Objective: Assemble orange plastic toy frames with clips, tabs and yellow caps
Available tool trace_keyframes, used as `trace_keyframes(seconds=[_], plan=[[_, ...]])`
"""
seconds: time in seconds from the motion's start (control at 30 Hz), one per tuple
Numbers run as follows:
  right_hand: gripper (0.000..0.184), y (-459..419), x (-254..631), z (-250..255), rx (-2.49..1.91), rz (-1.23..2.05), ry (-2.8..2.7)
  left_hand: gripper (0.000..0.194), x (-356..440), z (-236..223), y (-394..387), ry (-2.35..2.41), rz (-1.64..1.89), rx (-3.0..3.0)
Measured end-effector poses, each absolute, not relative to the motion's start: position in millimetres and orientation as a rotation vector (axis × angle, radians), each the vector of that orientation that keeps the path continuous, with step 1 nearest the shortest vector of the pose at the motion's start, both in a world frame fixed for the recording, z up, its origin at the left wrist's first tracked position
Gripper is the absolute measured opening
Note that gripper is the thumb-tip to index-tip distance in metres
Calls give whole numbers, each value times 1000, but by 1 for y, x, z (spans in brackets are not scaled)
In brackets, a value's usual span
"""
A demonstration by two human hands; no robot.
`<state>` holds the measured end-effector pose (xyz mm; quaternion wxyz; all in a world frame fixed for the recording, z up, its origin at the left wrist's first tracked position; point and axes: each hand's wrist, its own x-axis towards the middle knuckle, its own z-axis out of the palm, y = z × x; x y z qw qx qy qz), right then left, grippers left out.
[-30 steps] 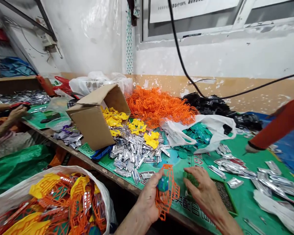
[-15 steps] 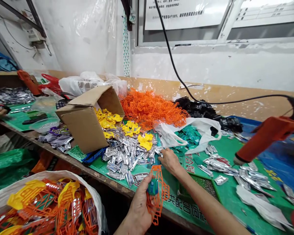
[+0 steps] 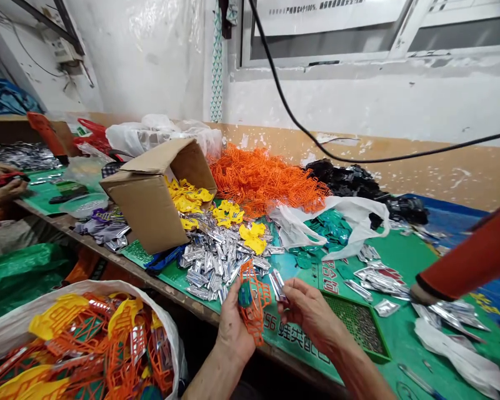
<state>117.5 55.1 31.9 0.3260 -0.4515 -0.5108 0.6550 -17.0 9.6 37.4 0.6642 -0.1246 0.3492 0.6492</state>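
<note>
My left hand is closed around an orange openwork plastic frame, held upright above the table's front edge. A teal translucent plastic piece sits against the frame, under my thumb. Just to the right, my right hand pinches a shiny silver plastic part between thumb and fingers, close to the frame but apart from it. Behind both hands lies a heap of similar silver parts, with yellow plastic pieces on top.
A tipped cardboard box holds more yellow pieces. Behind are an orange frame heap and a white bag with teal pieces. A green screw tray, orange power tool and full white sack surround me. Another person's hands work far left.
My right hand has come back from the silver heap toward me, bringing a silver part beside the frame. My left hand has lifted the frame slightly. The camera view has shifted.
</note>
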Motion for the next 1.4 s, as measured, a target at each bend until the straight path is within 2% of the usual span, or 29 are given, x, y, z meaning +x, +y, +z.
trace_keyframes(seconds=[0.13,0.33,0.63,0.93,1.13,1.27,1.4], plan=[[41,35,114,26,-1084,1874,-1107,42,-12,32,7,771,1460,-215],[36,23,115,15,-1013,1927,-926,52,-12,30,3,842,1517,-182],[30,9,120,6,-906,2063,-733,45,-7,23,3,839,1613,-218],[47,20,129,1,-1072,1815,-866,36,-16,25,3,895,1463,-45],[46,25,141,7,-1084,1689,-1052,9,-25,14,6,792,1362,24],[41,28,148,11,-1076,1641,-1171,23,-29,13,5,795,1309,36],[38,30,155,11,-1067,1621,-1274,21,-30,16,7,820,1285,29]])
